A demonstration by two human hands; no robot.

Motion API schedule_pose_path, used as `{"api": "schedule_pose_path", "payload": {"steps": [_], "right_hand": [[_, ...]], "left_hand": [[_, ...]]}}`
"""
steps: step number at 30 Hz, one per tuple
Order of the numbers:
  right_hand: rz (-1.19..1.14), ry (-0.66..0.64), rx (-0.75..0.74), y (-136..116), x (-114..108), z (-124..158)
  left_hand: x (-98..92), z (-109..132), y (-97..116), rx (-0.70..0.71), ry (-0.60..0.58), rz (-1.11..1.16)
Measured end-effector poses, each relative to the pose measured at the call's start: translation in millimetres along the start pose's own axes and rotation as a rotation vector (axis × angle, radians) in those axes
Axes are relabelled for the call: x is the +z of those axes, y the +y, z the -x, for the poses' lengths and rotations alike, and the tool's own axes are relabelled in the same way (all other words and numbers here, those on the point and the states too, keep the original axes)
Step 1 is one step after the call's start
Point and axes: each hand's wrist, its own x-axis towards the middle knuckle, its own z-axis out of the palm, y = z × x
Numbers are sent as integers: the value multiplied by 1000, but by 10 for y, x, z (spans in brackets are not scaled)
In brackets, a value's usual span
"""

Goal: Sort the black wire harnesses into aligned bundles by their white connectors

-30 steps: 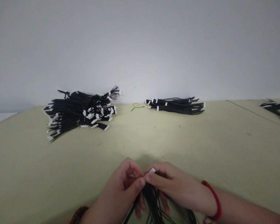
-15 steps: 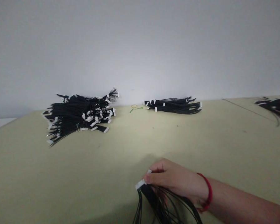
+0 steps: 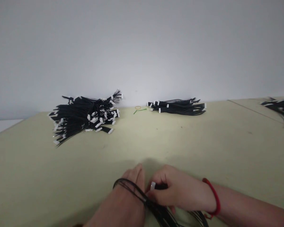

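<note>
Low in the middle of the view, my right hand (image 3: 177,190), with a red cord at the wrist, is closed on the white connector end of a bundle of thin black wires (image 3: 156,209). My left hand (image 3: 127,195) lies against it, back up, with a loop of the black wires draped over it. Its fingers point away and are mostly hidden behind the hand, so I cannot see what they hold. Both hands rest just above the pale yellow-green table (image 3: 61,176).
A big heap of black wires with white connectors (image 3: 85,118) lies at the back left. A smaller flat stack (image 3: 178,106) lies at the back centre. More wires (image 3: 280,107) show at the right edge. A yellow rubber band and green tie (image 3: 139,108) lie between the heaps.
My left hand left the view half a second ago and is back beside my right hand, now with a wire loop over it. My right hand kept hold of the bundle.
</note>
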Motion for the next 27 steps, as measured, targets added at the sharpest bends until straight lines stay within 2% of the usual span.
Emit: {"api": "schedule_pose_path", "payload": {"steps": [2, 4, 6, 8, 9, 11, 13, 18, 20, 27], "right_hand": [[-30, -31, -14, -13, -17, 17], [-67, -62, -21, -16, -61, 22], [-87, -78, -31, -3, -115, 18], [-89, -71, -42, 17, -152, 13], [-88, -65, -47, 24, -158, 12], [-81, -72, -54, 25, -148, 15], [-57, -55, -64, 5, -126, 24], [46, 226, -101, -39, -130, 32], [48, 283, -107, -30, -131, 29], [57, 302, -132, 27, 11, 24]], "left_hand": [[5, -140, -70, -37, -43, 116], [4, -215, -52, -111, -117, 273], [7, -241, -3, -282, -165, 574], [16, -248, 22, -440, -116, 865], [21, -252, 19, -472, -82, 956], [29, -266, -10, -449, -70, 1014], [32, -285, -48, -439, -129, 1041], [32, -307, -100, -524, -111, 1053], [30, -303, -105, -552, -89, 1047], [30, -278, -112, -542, -52, 1064]]}}
